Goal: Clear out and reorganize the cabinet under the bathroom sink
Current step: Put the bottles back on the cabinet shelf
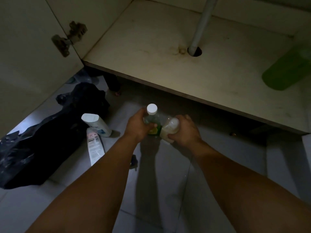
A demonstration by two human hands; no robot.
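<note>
My left hand [138,126] grips a clear bottle [152,117] with a white cap and a green and yellow label, held upright above the tiled floor. My right hand [184,130] holds a cloudy, pale bottle [170,129] tilted beside it, and the two bottles touch. Both hands are just in front of the open cabinet, whose stained floor panel [151,52] holds a green plastic object [284,71] at its right side. A white drain pipe [200,26] passes down through a hole in the panel.
A black plastic bag [50,137] lies on the floor to the left. A white bottle [97,125] stands next to it and a white tube [94,147] lies flat. The open cabinet door [30,52] with its hinge [69,38] stands at left.
</note>
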